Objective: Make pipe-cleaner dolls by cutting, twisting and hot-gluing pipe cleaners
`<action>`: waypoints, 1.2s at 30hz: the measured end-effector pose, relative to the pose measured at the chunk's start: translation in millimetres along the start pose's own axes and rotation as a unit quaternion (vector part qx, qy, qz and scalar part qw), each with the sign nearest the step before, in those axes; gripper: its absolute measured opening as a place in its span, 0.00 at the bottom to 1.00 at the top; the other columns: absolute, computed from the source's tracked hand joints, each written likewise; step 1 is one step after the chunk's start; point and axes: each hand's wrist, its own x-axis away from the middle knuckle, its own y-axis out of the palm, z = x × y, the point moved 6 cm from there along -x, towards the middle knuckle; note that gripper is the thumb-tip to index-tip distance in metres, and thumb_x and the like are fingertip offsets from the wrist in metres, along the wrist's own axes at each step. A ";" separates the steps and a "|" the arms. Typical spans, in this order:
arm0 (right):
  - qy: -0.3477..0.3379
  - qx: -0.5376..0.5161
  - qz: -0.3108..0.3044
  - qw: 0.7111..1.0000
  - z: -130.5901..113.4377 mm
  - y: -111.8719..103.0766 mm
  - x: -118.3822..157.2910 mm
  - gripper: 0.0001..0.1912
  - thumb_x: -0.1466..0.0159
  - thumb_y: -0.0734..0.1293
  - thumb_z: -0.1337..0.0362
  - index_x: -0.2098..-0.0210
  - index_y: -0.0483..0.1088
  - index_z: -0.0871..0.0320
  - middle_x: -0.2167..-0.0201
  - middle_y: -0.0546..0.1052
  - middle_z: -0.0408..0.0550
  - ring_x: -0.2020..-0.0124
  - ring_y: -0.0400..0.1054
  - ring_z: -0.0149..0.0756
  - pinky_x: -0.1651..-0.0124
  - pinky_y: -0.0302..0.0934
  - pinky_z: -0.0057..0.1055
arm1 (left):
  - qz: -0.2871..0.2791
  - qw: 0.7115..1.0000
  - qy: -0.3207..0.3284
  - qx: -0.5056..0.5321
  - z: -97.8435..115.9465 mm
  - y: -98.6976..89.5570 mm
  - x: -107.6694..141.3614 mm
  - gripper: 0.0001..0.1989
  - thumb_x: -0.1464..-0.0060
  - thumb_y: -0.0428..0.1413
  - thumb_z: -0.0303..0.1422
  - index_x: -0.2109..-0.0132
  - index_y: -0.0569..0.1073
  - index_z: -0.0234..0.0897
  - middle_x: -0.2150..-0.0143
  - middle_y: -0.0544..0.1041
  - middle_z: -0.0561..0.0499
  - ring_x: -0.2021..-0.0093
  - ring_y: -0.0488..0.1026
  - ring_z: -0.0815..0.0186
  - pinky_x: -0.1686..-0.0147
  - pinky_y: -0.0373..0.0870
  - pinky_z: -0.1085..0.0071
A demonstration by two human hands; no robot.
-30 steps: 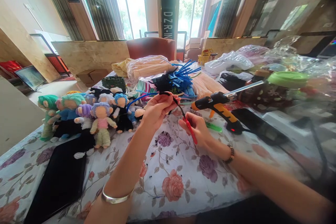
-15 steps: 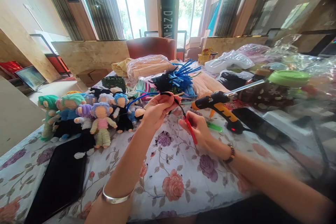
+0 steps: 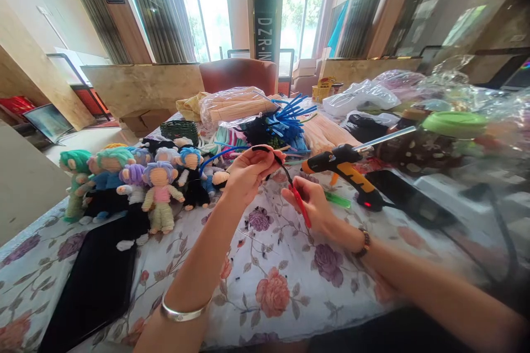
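Note:
My left hand (image 3: 250, 172) pinches a thin black strip (image 3: 283, 165) at the middle of the view, above the flowered tablecloth. The strip curves over my fingers and hangs down on the right. My right hand (image 3: 311, 203) is closed around red-handled scissors (image 3: 300, 204), whose tips touch or nearly touch the strip's lower end; the exact contact is too small to tell. Small black scraps (image 3: 265, 255) lie on the cloth below my hands. Behind them is a bundle of blue and black stems (image 3: 285, 124).
Small yarn dolls (image 3: 161, 193) stand at the left, beside a black tablet-like slab (image 3: 93, 281). A black and orange glue gun (image 3: 345, 168) with a red light lies right of my right hand. Farther right are a green-lidded jar (image 3: 454, 123), a dark phone-like object and plastic bags.

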 end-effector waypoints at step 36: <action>-0.002 0.026 -0.027 0.999 -3.1 -0.3 1.1 0.24 0.40 0.63 0.47 0.79 0.51 0.56 0.83 0.54 0.37 0.80 0.46 0.26 0.78 0.41 0.27 | -0.013 0.999 0.001 -0.031 -2.1 -3.5 -1.5 0.09 0.64 0.66 0.27 0.72 0.76 0.33 0.72 0.79 0.51 0.68 0.78 0.66 0.63 0.74 0.71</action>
